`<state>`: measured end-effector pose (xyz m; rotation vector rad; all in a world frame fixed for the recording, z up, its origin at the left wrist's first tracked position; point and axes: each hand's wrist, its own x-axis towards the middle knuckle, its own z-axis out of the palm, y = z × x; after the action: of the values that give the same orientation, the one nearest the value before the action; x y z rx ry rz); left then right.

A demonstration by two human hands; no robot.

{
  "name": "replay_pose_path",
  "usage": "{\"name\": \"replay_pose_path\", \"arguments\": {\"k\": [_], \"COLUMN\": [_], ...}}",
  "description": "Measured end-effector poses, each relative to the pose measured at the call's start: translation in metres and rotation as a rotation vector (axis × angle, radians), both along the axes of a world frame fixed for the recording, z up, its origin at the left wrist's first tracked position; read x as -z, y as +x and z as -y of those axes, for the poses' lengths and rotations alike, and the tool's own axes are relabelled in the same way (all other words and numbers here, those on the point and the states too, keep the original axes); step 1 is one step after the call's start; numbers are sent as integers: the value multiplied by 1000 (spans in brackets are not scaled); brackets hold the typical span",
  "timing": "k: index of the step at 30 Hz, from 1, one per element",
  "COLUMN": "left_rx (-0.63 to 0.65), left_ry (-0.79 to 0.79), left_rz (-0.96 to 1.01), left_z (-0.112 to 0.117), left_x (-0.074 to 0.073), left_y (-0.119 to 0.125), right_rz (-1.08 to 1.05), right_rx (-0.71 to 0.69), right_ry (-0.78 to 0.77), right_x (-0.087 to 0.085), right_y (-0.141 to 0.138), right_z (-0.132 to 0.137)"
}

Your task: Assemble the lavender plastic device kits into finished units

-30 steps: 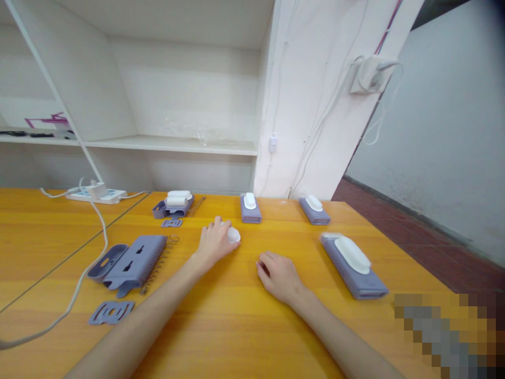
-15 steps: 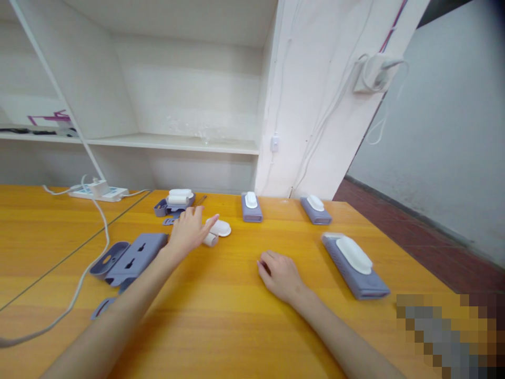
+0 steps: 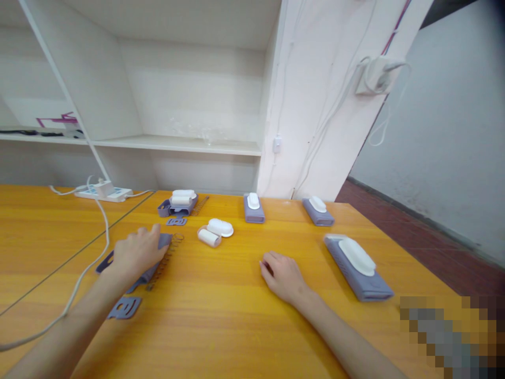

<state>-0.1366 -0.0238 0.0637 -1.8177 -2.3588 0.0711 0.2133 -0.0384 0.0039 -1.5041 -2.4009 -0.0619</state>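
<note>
On the near left of the wooden table (image 3: 236, 326), a grey-purple case (image 3: 164, 241) lies mostly hidden under the person's left hand (image 3: 137, 250). The hand is spread over it, palm down, with the fingers toward its far end; from where I stand I cannot tell whether they grasp it or only rest on it. A thin coiled spring (image 3: 162, 267) lies just beside the case on its right, and a flat slotted plate (image 3: 125, 307) lies near it on the side closer to the person.

A white roll (image 3: 209, 237) and a white oval cover (image 3: 221, 227) sit next to each other toward the middle. The right hand (image 3: 282, 271) rests on the wood, released and loosely curled, with a gap between thumb and fingers.

Farther back on the left is a second case (image 3: 192, 206) with white pieces on top. Three more cases carry white covers: one at the back middle (image 3: 254, 216), one at the back right (image 3: 320, 218), one nearer on the right (image 3: 357, 281). A power strip (image 3: 120, 195) lies at the back left, below the white shelf (image 3: 205, 147).
</note>
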Motion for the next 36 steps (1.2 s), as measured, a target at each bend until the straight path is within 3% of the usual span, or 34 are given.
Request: {"name": "replay_pose_path", "arguments": {"k": [13, 21, 25, 31, 34, 36], "left_rx": [-4, -45, -33, 104, 288, 419], "left_ry": [12, 94, 186, 371, 311, 216], "left_rz": [-56, -6, 33, 127, 285, 391], "left_z": [-5, -6, -1, 17, 35, 49], "left_x": [8, 5, -3, -30, -37, -34], "left_y": [-3, 5, 16, 50, 78, 100], "right_rz": [-8, -10, -7, -7, -3, 1], "right_rx": [5, 1, 5, -3, 0, 4], "right_ry": [-26, -27, -20, -11, -17, -16], "right_x": [-1, -1, -1, -1, 0, 1], "right_y": [0, 0, 0, 1, 0, 0], "right_z": [1, 1, 1, 0, 0, 0]}}
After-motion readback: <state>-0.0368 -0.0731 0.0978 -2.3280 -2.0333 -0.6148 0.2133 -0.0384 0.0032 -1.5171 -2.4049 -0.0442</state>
